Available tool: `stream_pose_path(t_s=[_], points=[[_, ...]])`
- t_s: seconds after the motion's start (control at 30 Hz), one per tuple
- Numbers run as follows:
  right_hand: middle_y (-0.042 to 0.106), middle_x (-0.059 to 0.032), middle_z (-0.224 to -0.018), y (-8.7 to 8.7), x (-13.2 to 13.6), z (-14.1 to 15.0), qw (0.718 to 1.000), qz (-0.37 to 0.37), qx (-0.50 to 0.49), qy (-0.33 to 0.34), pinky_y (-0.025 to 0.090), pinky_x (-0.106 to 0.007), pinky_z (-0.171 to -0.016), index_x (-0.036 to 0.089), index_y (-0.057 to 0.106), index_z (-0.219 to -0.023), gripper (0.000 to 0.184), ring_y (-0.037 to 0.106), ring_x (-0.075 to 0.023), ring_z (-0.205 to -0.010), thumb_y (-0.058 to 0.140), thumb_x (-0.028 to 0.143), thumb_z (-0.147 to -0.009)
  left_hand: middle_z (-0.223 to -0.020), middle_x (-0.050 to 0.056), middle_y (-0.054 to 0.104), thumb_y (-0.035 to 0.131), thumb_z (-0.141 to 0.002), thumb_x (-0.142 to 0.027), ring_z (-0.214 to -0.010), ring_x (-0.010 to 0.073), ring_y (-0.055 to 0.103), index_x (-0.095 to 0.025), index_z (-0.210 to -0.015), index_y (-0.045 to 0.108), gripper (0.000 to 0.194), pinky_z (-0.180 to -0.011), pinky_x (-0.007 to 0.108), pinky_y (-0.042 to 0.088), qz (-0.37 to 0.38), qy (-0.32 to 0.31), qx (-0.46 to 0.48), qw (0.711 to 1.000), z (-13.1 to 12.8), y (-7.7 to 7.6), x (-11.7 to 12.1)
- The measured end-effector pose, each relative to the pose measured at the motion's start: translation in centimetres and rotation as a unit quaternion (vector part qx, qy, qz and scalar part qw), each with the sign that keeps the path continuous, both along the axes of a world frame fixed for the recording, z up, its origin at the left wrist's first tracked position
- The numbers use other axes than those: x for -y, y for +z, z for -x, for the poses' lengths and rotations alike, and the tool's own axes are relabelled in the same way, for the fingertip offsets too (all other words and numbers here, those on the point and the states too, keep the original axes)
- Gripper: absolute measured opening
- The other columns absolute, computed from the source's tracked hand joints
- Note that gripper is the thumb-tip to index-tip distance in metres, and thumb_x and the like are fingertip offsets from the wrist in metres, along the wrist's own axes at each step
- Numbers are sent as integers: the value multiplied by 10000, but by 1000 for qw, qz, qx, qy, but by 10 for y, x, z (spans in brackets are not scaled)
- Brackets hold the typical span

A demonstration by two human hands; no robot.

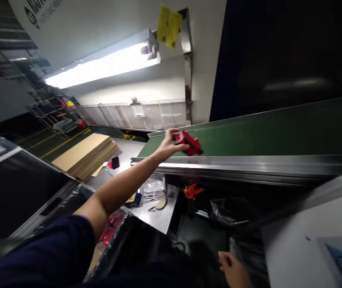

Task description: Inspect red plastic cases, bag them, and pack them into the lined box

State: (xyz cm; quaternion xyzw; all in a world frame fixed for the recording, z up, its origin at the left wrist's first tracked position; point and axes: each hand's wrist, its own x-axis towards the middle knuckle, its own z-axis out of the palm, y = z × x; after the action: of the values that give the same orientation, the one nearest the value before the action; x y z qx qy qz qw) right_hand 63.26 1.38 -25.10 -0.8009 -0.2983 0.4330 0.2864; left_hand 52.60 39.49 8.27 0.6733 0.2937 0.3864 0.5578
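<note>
Stretched out over the near end of the green conveyor belt point(249, 138), my left hand point(171, 144) grips a red plastic part point(191, 143) with dark edges. Thumb and fingers close on its left side, and the part is tilted and slightly blurred. The belt lies behind and below it; whether the part touches the belt I cannot tell. Low in the picture, my right hand point(232, 268) hangs well away from the belt. Its fingers are loosely curled with a gap to the thumb, and nothing shows in them.
Stacked brown boards point(82, 154) lie on a metal table point(159, 218) with small tools. A bag-lined container holds red parts point(109, 232). A bright tube lamp point(105, 64) hangs above. The belt's metal rail point(233, 163) runs rightward; an orange object point(192, 191) sits beneath it.
</note>
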Motion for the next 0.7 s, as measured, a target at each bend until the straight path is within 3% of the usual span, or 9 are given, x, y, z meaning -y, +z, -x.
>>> stream_pose_path(t_s=[0.07, 0.17, 0.27, 0.3, 0.37, 0.43, 0.53, 0.63, 0.7], points=[[695, -47, -793, -23, -23, 15, 999, 28, -9, 31, 539, -412, -774, 249, 626, -771, 371, 682, -238, -765, 381, 507, -874, -1133, 85, 625, 861, -639, -231, -1076, 234, 603, -133, -1213, 508, 681, -1053, 409, 454, 70, 53, 28, 996, 86, -11, 27], [668, -41, -745, -36, -69, 42, 993, 51, -11, 110, 519, -369, -778, 176, 623, -779, 303, 659, -196, -744, 444, 380, -915, -1005, 116, 688, 690, -824, -411, -959, 268, 678, -114, -1076, 580, 405, -969, 466, 531, 196, 135, 67, 969, 205, -39, 92], [669, -31, -850, -33, -125, 81, 977, 39, -10, 208, 510, -346, -869, 137, 628, -868, 253, 630, -142, -823, 520, 353, -943, -921, 129, 723, 511, -950, -396, -885, 276, 712, -93, -1073, 593, 337, -873, 490, 580, 288, 220, 92, 927, 284, -72, 171], [670, -33, -883, -31, -144, 95, 970, 36, -9, 239, 507, -356, -901, 135, 632, -877, 244, 626, -142, -860, 547, 356, -936, -954, 132, 729, 479, -968, -388, -875, 270, 718, -89, -1143, 580, 360, -848, 482, 590, 326, 250, 109, 905, 299, -80, 196], [671, -46, -957, -25, -181, 121, 959, 39, 1, 280, 497, -384, -955, 130, 641, -936, 237, 624, -156, -941, 594, 362, -914, -998, 133, 738, 510, -963, -384, -870, 256, 724, -75, -1241, 559, 419, -837, 446, 595, 449, 307, 182, 819, 318, -92, 236], [659, -75, -1063, -17, -214, 141, 957, 57, 29, 283, 487, -417, -992, 124, 626, -1062, 300, 616, -181, -1028, 603, 382, -909, -1030, 168, 732, 514, -947, -502, -893, 278, 721, -32, -1296, 547, 587, -841, 434, 590, 528, 290, 238, 761, 325, -99, 259], [600, -124, -1229, -6, -255, 160, 962, 92, 81, 243, 484, -437, -1010, 123, 546, -1239, 445, 585, -211, -1131, 545, 447, -935, -1210, 207, 672, 476, -920, -627, -972, 307, 698, -19, -1276, 589, 714, -871, 450, 575, 536, 245, 293, 753, 327, -101, 260], [565, -152, -1279, -2, -283, 169, 964, 136, 115, 200, 500, -443, -987, 111, 519, -1264, 532, 578, -231, -1146, 546, 515, -918, -1413, 172, 546, 438, -924, -654, -1119, 327, 637, -79, -1255, 614, 686, -886, 497, 564, 520, 225, 324, 757, 330, -98, 234], [570, -154, -1266, -4, -295, 172, 963, 165, 123, 176, 505, -455, -978, 110, 552, -1208, 518, 583, -238, -1136, 583, 519, -893, -1441, 161, 519, 429, -931, -648, -1176, 330, 605, -126, -1286, 589, 651, -893, 506, 554, 530, 192, 335, 755, 334, -95, 209]])
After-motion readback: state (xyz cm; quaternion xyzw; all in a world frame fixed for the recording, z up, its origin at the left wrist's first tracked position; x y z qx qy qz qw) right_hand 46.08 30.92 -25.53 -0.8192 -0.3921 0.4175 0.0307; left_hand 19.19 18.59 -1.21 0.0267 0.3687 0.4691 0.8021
